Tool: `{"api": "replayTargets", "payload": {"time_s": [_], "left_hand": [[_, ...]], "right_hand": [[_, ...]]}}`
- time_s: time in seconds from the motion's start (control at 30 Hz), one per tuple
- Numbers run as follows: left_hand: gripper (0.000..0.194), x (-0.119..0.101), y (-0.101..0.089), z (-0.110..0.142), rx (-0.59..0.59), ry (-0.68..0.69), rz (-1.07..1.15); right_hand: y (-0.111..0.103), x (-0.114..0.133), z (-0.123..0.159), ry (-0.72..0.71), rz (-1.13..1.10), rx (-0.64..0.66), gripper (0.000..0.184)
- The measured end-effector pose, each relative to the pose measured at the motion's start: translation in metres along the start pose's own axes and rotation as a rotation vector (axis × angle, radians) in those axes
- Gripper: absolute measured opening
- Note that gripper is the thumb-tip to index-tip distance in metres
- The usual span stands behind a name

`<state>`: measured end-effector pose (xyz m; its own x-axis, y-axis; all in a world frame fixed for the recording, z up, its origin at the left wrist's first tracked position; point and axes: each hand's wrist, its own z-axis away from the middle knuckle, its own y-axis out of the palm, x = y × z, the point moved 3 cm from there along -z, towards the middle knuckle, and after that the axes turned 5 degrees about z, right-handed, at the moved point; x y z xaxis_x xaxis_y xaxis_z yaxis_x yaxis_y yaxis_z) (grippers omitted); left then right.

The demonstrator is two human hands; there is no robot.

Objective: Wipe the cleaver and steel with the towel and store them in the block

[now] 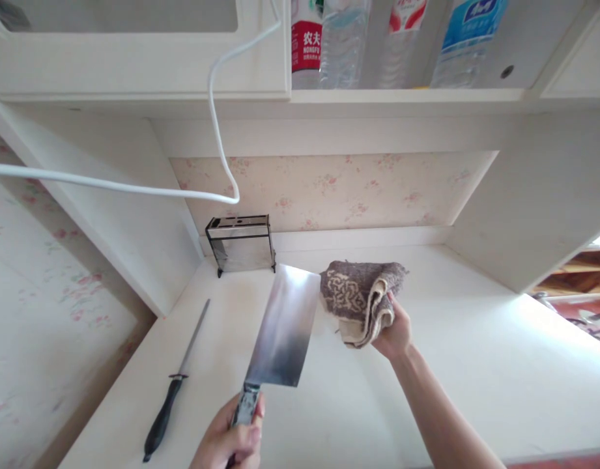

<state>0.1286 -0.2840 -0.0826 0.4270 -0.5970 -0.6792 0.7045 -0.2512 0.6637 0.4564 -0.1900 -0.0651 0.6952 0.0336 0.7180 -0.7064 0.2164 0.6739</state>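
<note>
My left hand point(231, 440) grips the handle of a broad steel cleaver point(285, 329), blade pointing away from me above the white counter point(475, 365). My right hand point(395, 332) is closed on a folded brown towel point(361, 296) with a cream pattern, held just to the right of the blade's far end. Towel and blade are close together; I cannot tell whether they touch.
A honing steel with a black handle point(175, 384) lies on the counter at the left. A metal knife holder point(241, 242) stands in the back corner. A white cable point(216, 124) hangs across the alcove. Several plastic bottles point(343, 42) stand on the shelf above.
</note>
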Motion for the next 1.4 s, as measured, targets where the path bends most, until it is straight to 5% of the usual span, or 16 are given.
{"api": "replayTargets", "payload": {"time_s": [0.13,0.3,0.5,1.07,1.2,1.4], "left_hand": [[0.028,-0.007,0.019,-0.018,-0.015,0.112,0.134],[0.032,0.006,0.047,-0.047,-0.124,0.205,0.139],[0.031,0.032,0.05,-0.059,-0.218,0.23,-0.017],[0.032,0.024,0.049,-0.033,-0.001,0.077,-0.028],[0.034,0.009,0.039,-0.021,-0.108,0.128,-0.196],[0.027,-0.023,0.039,-0.018,-0.434,0.432,-0.998]], "right_hand": [[0.006,-0.04,0.033,0.135,-0.011,0.095,0.039],[0.06,-0.085,0.07,0.23,-0.021,0.256,0.035],[0.098,-0.098,0.077,0.092,0.116,0.121,0.042],[0.047,-0.054,0.057,0.029,0.227,-0.201,0.044],[0.019,-0.028,0.043,-0.065,0.12,-0.292,0.04],[0.018,-0.033,0.059,0.069,-0.022,0.028,0.03]]}}
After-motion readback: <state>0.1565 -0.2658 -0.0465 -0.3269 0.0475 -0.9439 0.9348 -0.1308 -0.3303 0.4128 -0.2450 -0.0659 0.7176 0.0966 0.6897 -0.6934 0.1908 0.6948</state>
